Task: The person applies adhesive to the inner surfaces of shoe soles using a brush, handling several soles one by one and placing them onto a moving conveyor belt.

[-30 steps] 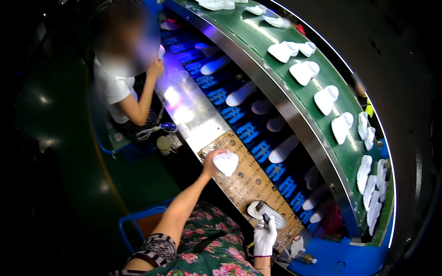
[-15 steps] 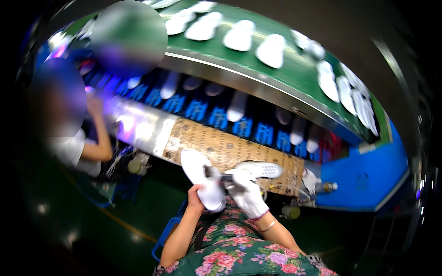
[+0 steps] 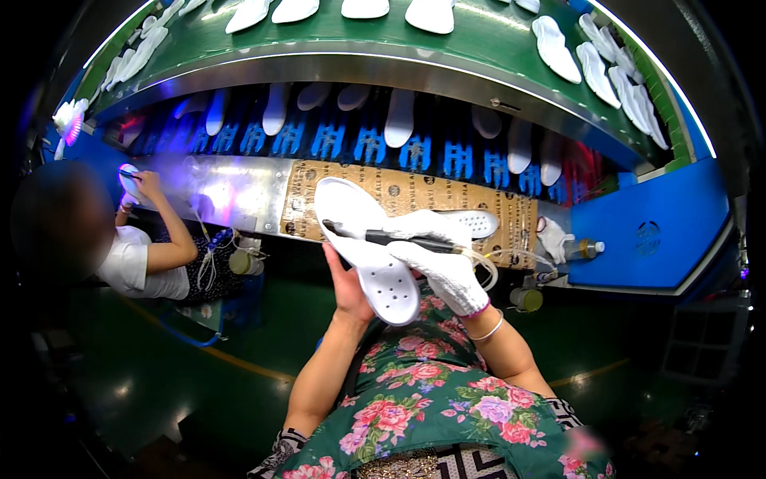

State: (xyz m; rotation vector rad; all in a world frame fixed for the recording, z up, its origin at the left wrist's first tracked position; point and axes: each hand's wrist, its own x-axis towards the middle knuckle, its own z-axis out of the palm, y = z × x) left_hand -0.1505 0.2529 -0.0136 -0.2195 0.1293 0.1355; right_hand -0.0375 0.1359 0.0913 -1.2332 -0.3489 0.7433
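Note:
My bare left hand (image 3: 349,289) grips a white clog-style shoe (image 3: 392,291) from below, with its holed toe toward me and its heel end away. Over the shoe, my right hand (image 3: 443,270), in a white knit glove, holds a slim black-handled brush (image 3: 375,236) in closed fingers. The brush's dark tip is at the shoe's inner edge, near the middle; whether it touches, I cannot tell. A thin clear tube (image 3: 488,275) curves from beside the brush's rear end. Behind the glove, a second white holed shoe (image 3: 480,223) lies partly hidden on printed cardboard (image 3: 307,199).
Several white shoe parts lie on a green conveyor (image 3: 479,48) above. Beneath it, white soles (image 3: 400,120) stick out over blue brackets (image 3: 369,148). At right are a white glove (image 3: 553,239), a bottle (image 3: 586,249) and a blue panel (image 3: 646,231). A co-worker (image 3: 152,259) sits at left.
The head view has levelled and shifted. The shoe has moved up and away from my body, its holed toe now plain to see. The brush now reaches across it.

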